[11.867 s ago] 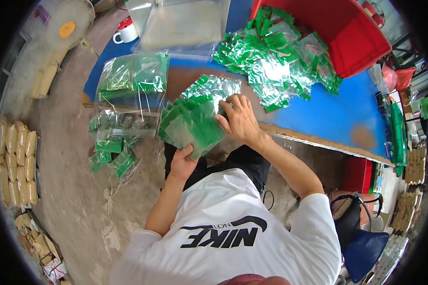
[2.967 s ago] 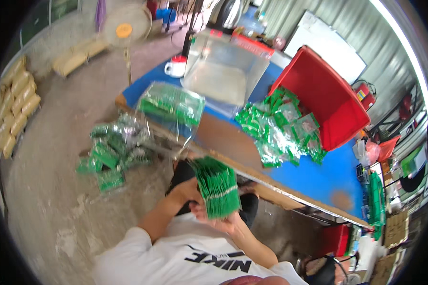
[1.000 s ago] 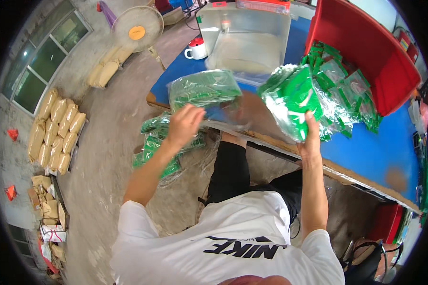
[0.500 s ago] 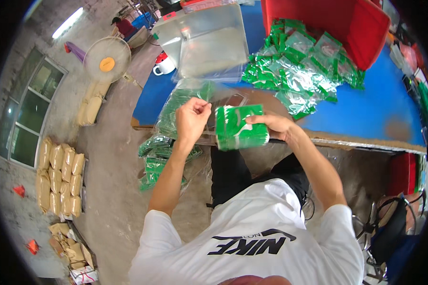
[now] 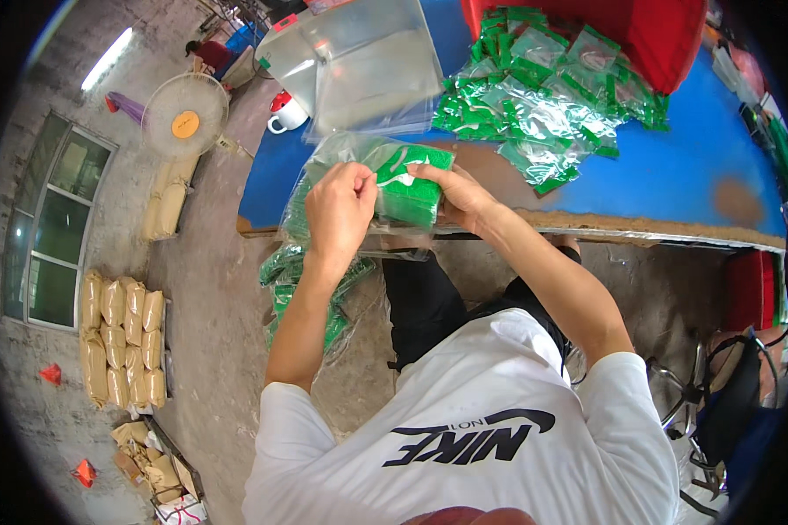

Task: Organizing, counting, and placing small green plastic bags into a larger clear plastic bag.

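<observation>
My right hand (image 5: 464, 194) grips a stack of green packets (image 5: 411, 199), thumb on top and the other fingers underneath. The stack lies partly within a clear plastic bag (image 5: 346, 147) near the table's front edge. My left hand (image 5: 340, 208) is closed in a pinch on the bag's edge, just left of the stack. How far in the stack sits is hard to see through the shiny film. Loose green-and-clear packets (image 5: 547, 109) lie heaped on the blue table (image 5: 657, 188), beyond my right hand.
A red bin (image 5: 657, 39) lies tipped behind the heap. Flat clear bags (image 5: 376, 87) and a white mug (image 5: 287, 114) with a red top stand at the back left. Filled bags of green packets (image 5: 282, 293) sit below the table's left end. A fan (image 5: 184, 122) stands farther left.
My right hand has carried the green stack left and away from me, from beside the bag to partly inside it. My left hand stays pinched near the bag's edge.
</observation>
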`<state>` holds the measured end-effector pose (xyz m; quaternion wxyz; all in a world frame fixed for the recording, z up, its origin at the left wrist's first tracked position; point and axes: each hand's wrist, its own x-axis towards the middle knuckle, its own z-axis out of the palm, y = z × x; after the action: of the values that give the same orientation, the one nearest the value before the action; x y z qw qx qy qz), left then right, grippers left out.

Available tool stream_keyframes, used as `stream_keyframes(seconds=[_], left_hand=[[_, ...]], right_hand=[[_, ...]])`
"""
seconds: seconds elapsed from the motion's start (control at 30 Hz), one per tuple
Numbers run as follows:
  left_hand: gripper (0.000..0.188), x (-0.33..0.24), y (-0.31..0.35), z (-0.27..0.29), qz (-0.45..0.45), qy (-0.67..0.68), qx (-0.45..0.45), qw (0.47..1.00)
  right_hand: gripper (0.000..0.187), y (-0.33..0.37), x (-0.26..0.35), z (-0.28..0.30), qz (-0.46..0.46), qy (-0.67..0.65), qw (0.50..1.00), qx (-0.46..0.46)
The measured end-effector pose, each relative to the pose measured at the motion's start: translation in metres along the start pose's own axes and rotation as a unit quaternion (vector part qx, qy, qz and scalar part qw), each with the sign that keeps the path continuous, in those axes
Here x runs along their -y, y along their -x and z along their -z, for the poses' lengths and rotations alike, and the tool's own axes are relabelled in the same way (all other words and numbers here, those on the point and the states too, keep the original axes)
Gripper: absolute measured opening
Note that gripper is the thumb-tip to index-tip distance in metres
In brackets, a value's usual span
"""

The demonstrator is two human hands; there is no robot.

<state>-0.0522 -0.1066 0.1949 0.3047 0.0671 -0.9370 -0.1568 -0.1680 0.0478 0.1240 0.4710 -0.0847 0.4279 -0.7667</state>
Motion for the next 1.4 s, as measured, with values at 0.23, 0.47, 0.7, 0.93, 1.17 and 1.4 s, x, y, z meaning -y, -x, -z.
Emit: stream_keyframes(seconds=[0.23, 0.47, 0.7, 0.93, 1.17, 1.4], left_hand=[[0.007, -0.013, -0.004, 0.000, -0.048, -0.003, -0.025, 0.999], [0.007, -0.034, -0.007, -0.025, -0.045, 0.020, -0.033, 0.998], [0.024, -0.023, -0.009, -0.010, 0.063, 0.191, -0.084, 0.976], [0.071, 0.191, 0.024, -0.002, 0.369, 0.539, 0.042, 0.756], [0.073, 0.168, 0.019, -0.025, 0.260, 0.526, 0.157, 0.794], [0.065, 0.168, 0.017, -0.025, 0.267, 0.665, 0.162, 0.679]], right_hand=[[0.052, 0.012, -0.007, -0.022, 0.071, 0.032, 0.996, -0.045], [0.031, -0.032, -0.006, -0.022, 0.013, 0.072, 0.997, -0.038], [0.051, -0.059, 0.019, 0.006, -0.083, 0.123, 0.984, 0.096], [0.070, -0.044, -0.002, 0.003, -0.026, 0.132, 0.990, 0.029], [0.078, -0.052, -0.001, 0.002, 0.010, 0.178, 0.983, -0.048], [0.095, -0.107, -0.001, -0.006, -0.017, 0.298, 0.945, -0.135]])
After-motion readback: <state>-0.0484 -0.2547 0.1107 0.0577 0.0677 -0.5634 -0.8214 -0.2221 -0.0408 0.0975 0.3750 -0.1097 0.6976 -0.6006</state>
